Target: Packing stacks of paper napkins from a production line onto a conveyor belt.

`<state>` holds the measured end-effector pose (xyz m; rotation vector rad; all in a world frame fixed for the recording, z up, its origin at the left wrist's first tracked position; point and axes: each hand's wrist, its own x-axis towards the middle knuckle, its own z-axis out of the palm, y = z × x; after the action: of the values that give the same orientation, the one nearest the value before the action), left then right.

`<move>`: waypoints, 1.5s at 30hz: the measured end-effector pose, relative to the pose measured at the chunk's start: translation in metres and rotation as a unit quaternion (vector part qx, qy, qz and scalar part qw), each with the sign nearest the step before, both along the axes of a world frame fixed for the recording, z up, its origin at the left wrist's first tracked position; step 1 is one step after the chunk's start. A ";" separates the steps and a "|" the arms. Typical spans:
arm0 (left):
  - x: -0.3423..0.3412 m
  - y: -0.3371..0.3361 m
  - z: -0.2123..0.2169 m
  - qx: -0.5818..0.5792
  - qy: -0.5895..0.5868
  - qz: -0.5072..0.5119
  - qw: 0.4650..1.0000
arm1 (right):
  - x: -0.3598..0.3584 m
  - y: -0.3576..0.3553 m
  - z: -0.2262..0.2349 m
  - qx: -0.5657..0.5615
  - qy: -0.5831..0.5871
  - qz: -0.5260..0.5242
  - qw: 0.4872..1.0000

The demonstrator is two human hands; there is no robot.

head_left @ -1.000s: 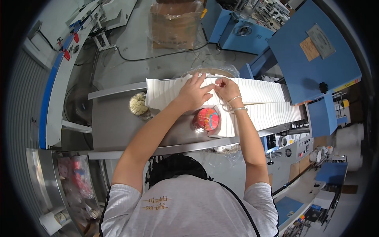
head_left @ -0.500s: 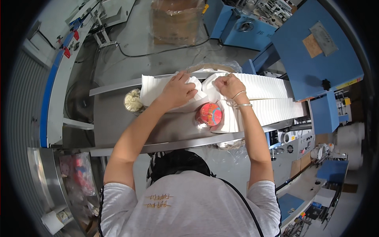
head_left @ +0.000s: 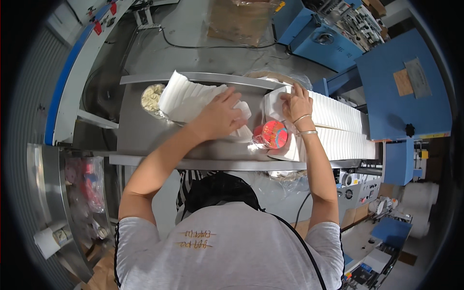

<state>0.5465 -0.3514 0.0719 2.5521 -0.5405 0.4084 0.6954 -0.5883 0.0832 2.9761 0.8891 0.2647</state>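
Note:
A row of thin white pieces [head_left: 186, 96], packed side by side, lies slantwise on a metal tray [head_left: 140, 130]. My left hand [head_left: 223, 113] grips its right end, white pieces showing between thumb and fingers. Toward the right, my right hand [head_left: 297, 104] has its fingers apart and bent against the end of a longer white row [head_left: 340, 113]; whether it touches the row is hard to see. A nearer white row [head_left: 333, 145] runs beside that one. Just below my right hand sits a round pink-red pack [head_left: 274, 135] in clear wrap.
A cream, gathered-top pack [head_left: 153, 99] in clear wrap stands at the tray's left. Blue machines [head_left: 386, 82] border the right side. Beyond the tray are a cardboard box [head_left: 237, 24] and a black cable [head_left: 217, 47] on the floor.
The left white row has moved left along the tray with my left hand, widening the gap to the right rows. My right hand's fingers have spread from a closed pose. The whole view has shifted.

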 end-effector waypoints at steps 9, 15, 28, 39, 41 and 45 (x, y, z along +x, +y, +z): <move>-0.038 0.008 0.025 -0.128 0.017 0.001 0.992 | 0.001 0.009 -0.007 -0.026 0.021 -0.043 0.999; -0.034 0.136 0.028 0.054 0.143 0.419 0.895 | -0.002 0.006 0.003 0.006 0.083 -0.035 0.996; -0.076 0.151 0.024 -0.043 0.288 0.354 0.889 | -0.014 0.011 0.006 -0.014 0.085 -0.093 0.992; -0.025 0.099 0.170 -0.313 0.032 0.347 0.883 | -0.008 0.009 0.016 -0.013 0.141 -0.076 0.987; 0.013 0.066 0.149 -0.209 -0.006 0.287 0.935 | -0.002 0.008 0.009 -0.023 0.140 -0.068 0.987; 0.082 -0.008 0.074 -0.151 0.121 0.174 0.965 | -0.013 0.020 0.020 -0.047 0.174 -0.071 0.981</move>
<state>0.6286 -0.3593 0.1460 2.3493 0.0630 0.2660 0.6821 -0.5680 0.1035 3.0252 0.6807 -0.3038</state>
